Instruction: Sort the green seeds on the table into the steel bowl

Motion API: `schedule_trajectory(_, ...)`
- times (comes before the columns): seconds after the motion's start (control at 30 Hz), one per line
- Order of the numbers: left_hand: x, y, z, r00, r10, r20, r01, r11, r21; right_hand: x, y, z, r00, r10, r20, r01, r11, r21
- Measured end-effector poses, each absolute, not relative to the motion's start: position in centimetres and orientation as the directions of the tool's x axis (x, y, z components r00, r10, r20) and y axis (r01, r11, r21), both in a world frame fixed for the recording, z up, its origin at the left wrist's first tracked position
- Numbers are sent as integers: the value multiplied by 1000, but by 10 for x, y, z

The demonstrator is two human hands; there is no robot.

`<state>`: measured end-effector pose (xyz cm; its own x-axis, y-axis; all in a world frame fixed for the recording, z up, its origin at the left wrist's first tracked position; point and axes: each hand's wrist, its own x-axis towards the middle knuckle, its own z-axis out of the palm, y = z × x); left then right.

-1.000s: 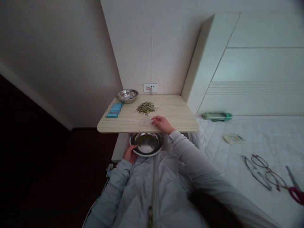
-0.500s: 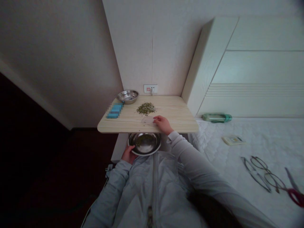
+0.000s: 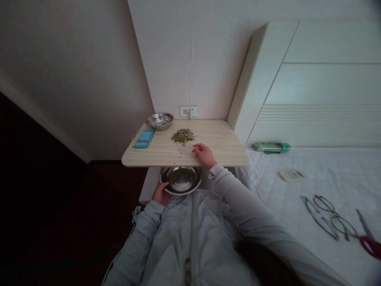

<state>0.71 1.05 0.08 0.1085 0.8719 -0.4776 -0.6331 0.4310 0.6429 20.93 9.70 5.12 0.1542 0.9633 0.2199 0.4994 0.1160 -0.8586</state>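
Note:
My left hand point(image 3: 161, 194) grips the rim of a steel bowl point(image 3: 180, 180) held just under the front edge of the small wooden table point(image 3: 226, 149). A few green bits lie in that bowl. My right hand point(image 3: 203, 153) rests on the tabletop with its fingers pinched on a small pale card point(image 3: 185, 149) that lies flat. Just beyond the card lies a pile of small green beans point(image 3: 182, 135).
A second steel bowl point(image 3: 159, 120) stands at the table's back left, with a blue box point(image 3: 143, 138) in front of it. A wall socket point(image 3: 188, 111) sits behind. On the bed to the right lie a green bottle point(image 3: 271, 147), a small booklet point(image 3: 291, 175), glasses point(image 3: 326, 215) and red-handled scissors point(image 3: 368, 238).
My right hand has slid the card away from the table's front edge toward the bean pile. The bowl in my left hand has risen slightly under the edge.

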Motion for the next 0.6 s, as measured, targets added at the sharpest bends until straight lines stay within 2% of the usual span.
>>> schedule_trajectory(0.33,8,11,3,96,856,-507,-634,445,632,206,94,52,109,969,223,567,123,-814)
schedule_trajectory(0.6,7,11,4,104,851,-515,-644,452,617,205,94,53,154,951,268,638,111,-762)
